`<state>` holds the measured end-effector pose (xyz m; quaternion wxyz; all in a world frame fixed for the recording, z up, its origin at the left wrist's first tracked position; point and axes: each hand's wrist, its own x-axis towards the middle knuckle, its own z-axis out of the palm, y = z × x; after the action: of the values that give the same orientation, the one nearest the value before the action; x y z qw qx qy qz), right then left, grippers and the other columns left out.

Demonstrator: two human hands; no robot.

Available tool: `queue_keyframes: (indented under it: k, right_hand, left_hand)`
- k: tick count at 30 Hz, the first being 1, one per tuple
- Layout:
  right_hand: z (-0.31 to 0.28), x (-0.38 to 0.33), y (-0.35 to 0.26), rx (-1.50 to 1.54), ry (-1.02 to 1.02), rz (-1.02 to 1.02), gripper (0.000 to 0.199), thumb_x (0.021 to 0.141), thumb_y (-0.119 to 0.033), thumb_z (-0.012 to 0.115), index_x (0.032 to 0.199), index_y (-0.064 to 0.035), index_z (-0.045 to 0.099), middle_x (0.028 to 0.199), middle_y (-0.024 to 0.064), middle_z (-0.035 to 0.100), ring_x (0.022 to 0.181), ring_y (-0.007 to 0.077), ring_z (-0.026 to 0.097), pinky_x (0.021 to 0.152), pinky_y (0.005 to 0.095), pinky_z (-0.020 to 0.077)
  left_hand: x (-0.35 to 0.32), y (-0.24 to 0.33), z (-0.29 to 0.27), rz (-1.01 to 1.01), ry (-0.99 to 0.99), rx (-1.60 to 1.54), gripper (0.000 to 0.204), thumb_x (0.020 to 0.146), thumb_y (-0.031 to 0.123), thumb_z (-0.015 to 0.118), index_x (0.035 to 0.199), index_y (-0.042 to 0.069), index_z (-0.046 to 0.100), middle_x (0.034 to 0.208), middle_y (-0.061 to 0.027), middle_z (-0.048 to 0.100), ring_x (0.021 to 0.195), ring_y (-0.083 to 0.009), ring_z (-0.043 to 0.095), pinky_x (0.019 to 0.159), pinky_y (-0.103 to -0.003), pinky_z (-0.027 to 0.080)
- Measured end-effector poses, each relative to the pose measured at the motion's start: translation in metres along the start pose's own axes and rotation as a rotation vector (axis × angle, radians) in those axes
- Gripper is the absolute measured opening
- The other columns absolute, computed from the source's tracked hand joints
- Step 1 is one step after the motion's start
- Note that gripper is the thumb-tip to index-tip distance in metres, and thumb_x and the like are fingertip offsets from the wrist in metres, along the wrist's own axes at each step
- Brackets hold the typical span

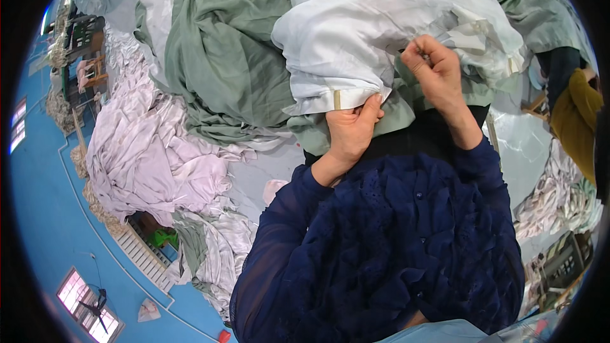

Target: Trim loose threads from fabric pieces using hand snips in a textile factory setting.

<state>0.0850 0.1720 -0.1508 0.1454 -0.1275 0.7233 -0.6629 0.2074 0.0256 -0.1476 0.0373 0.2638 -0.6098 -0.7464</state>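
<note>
A large white cloth (356, 32) lies bunched over my lap, with grey-green fabric (397, 111) showing under its edge. My left hand (352, 132) is closed on the cloth's folded hem, thumb on top, next to a small tan tab (337, 100). Higher up and to the right, my right hand (438, 76) is held in a pinch just above the cloth. Whatever lies between its fingertips is too small to make out. Creased greyish folds (467, 35) of the cloth lie beside that hand.
A big heap of green fabric (222, 44) rises on the left, with pale pink-white cloth (146, 152) piled beyond it. At the right edge sits another person in a mustard sleeve (575, 117), near more pale cloth (559, 197). A blue wall (44, 209) stands far left.
</note>
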Motion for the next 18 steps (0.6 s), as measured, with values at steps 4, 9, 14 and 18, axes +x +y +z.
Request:
queue_keyframes:
  k: [4,9,14,18]
  right_hand:
    - [-0.008,0.001,0.004,0.041,-0.058,-0.017,0.008,0.092,-0.006,0.066,0.087,-0.0029,0.061,0.08,-0.0061,0.055,0.074,0.0031,0.046,0.066,0.0197,0.0382]
    - [0.008,-0.007,-0.015,0.026,-0.388,0.047,0.02,0.077,-0.001,0.076,0.094,-0.0019,0.065,0.082,0.0,0.063,0.072,0.0089,0.053,0.065,0.0243,0.0431]
    - [0.018,-0.009,-0.005,-0.216,-0.303,-0.237,0.013,0.08,-0.002,0.073,0.088,-0.0013,0.062,0.07,0.0065,0.057,0.061,0.0165,0.053,0.056,0.0292,0.0404]
    - [0.006,-0.013,0.001,-0.256,-0.164,-0.178,0.011,0.083,-0.001,0.071,0.086,-0.0019,0.06,0.07,0.0042,0.056,0.062,0.013,0.051,0.056,0.0274,0.04]
  left_hand:
    - [0.002,-0.001,0.0,-0.009,-0.01,-0.004,0.01,0.092,0.006,0.069,0.099,-0.002,0.069,0.083,-0.0025,0.068,0.066,-0.0079,0.061,0.059,-0.023,0.049]
    - [0.004,-0.004,-0.002,0.04,-0.051,0.009,0.011,0.093,0.004,0.067,0.101,-0.002,0.069,0.086,-0.0027,0.068,0.068,-0.0079,0.061,0.061,-0.023,0.051]
    - [0.004,-0.001,-0.002,0.003,-0.039,-0.021,0.012,0.093,0.005,0.067,0.103,-0.002,0.069,0.087,-0.0024,0.068,0.069,-0.0072,0.061,0.061,-0.023,0.052]
    - [0.003,0.0,-0.001,-0.017,-0.037,-0.019,0.011,0.093,0.007,0.068,0.101,-0.001,0.069,0.086,-0.0024,0.068,0.068,-0.0074,0.061,0.061,-0.023,0.052]
